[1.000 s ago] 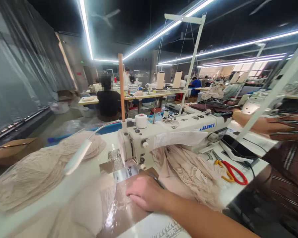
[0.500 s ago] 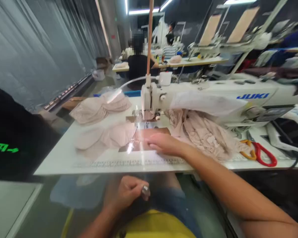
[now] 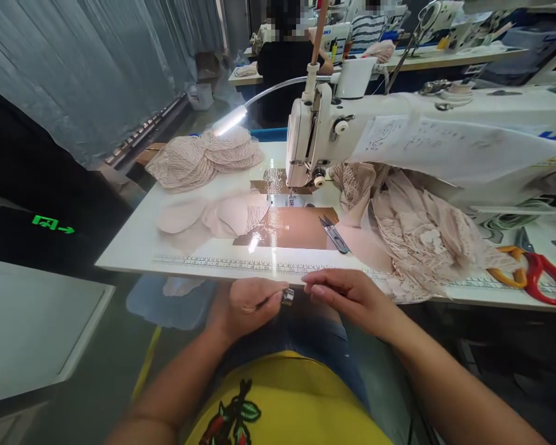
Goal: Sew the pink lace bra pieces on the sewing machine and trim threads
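My left hand [image 3: 256, 306] is closed in front of the table edge, with a small shiny metal bobbin case [image 3: 288, 296] held at its fingertips. My right hand [image 3: 356, 300] is at the front edge to its right, fingers stretched toward the left hand and nothing visible in them. Just beyond the right hand, thread snips [image 3: 335, 235] lie on the brown plate cover [image 3: 296, 225]. Pale pink cup-shaped fabric pieces [image 3: 217, 216] lie left of the needle area of the white sewing machine [image 3: 303, 142].
Stacked beige lace pieces [image 3: 189, 162] lie at the back left. Bunched lace fabric [image 3: 421, 228] is under the machine arm, and red-and-orange-handled scissors [image 3: 549, 279] lie at the right. A lit lamp [image 3: 230, 120] hangs over the table. A person [image 3: 285, 68] sits ahead.
My right hand has drawn back from the brown cover to the table edge, near my left hand. The snips now show there. The view has tilted down and closer; the left hand keeps its hold.
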`<control>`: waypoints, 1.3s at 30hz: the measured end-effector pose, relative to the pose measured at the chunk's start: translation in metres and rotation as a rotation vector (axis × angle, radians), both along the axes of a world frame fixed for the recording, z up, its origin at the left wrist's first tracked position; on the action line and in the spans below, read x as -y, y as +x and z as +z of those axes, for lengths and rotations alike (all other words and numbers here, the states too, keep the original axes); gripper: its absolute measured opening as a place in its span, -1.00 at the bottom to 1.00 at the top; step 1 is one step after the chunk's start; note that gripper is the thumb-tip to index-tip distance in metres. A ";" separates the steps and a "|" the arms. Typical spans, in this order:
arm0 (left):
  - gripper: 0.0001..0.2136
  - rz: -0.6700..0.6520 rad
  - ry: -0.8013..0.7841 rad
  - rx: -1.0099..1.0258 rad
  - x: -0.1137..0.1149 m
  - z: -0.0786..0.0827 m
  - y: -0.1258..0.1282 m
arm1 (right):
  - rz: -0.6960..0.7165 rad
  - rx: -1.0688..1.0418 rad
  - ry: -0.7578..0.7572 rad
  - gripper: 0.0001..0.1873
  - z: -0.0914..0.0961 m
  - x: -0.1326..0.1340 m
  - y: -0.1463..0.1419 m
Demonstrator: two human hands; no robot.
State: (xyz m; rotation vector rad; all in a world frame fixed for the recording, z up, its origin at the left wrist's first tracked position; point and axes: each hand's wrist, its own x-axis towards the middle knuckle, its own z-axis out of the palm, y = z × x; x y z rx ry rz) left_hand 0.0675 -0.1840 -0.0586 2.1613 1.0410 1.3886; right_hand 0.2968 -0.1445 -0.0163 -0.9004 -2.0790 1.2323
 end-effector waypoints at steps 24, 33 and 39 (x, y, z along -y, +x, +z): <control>-0.72 -0.264 -0.869 0.773 0.014 -0.005 0.018 | -0.272 -0.036 0.441 -0.76 -0.037 0.032 -0.038; -0.79 -0.277 -0.935 0.789 0.018 -0.009 0.016 | -0.245 -0.116 0.531 -0.70 -0.040 0.032 -0.039; -0.78 -0.230 -0.858 0.748 0.018 -0.008 0.017 | -0.263 -0.132 0.480 -0.76 -0.040 0.033 -0.040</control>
